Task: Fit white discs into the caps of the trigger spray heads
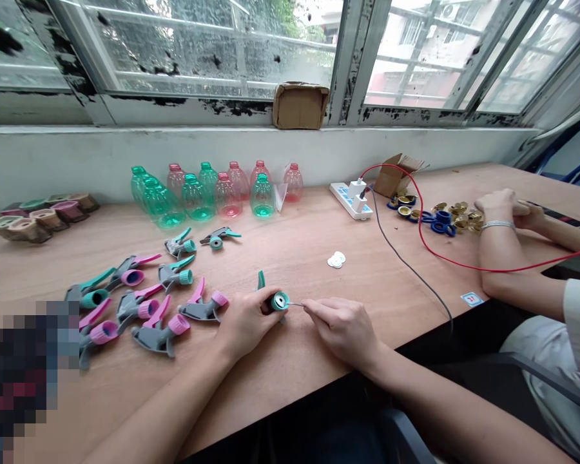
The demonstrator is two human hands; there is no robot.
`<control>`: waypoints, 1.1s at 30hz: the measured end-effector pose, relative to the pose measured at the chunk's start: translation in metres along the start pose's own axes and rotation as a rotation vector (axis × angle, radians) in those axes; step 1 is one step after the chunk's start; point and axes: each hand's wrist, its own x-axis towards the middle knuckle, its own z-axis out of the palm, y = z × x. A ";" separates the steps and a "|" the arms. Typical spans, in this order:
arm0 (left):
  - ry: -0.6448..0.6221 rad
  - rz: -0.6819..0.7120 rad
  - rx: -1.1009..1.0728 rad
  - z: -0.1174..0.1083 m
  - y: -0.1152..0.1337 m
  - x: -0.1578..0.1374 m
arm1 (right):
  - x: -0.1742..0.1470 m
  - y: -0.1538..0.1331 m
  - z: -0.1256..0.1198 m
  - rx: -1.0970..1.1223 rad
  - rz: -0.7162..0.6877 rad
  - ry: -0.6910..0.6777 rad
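Teal-collared, a trigger sprayer head sits in my left hand over the table, the fingers curled closed around it. My right hand pinches a thin metal tool, its tip at the collar's opening. White discs lie beyond; more sprayer heads lie leftward.

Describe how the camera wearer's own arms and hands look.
The left hand and right hand are bare, with no gloves, rings or bracelets visible. The left forearm and right forearm show no sleeves or watch.
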 end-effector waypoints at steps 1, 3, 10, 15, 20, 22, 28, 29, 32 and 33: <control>0.005 -0.002 0.007 0.000 0.000 0.000 | 0.001 0.000 0.000 0.022 0.012 -0.002; 0.015 0.004 0.021 0.001 0.001 0.000 | 0.003 0.001 -0.001 0.058 0.033 -0.005; 0.010 0.007 0.050 0.000 0.003 0.000 | 0.006 -0.007 -0.014 0.041 0.036 0.029; 0.027 -0.003 0.068 0.000 0.004 0.000 | 0.003 -0.018 -0.020 -0.072 0.014 0.051; 0.035 0.002 0.069 0.001 0.004 0.000 | 0.002 -0.023 -0.017 -0.160 -0.005 0.048; 0.031 -0.005 0.070 0.001 0.005 0.000 | 0.003 -0.023 -0.015 -0.181 -0.014 0.041; 0.017 -0.021 0.061 -0.003 0.007 0.000 | 0.016 0.010 -0.026 -0.055 0.109 0.091; 0.018 -0.020 0.059 -0.004 0.007 0.000 | 0.020 0.021 -0.030 -0.053 0.162 0.108; 0.024 -0.015 0.064 -0.003 0.005 0.001 | 0.030 0.056 -0.039 -0.205 0.344 0.147; 0.024 -0.009 0.070 -0.002 0.004 0.001 | 0.033 0.066 -0.041 -0.297 0.388 0.150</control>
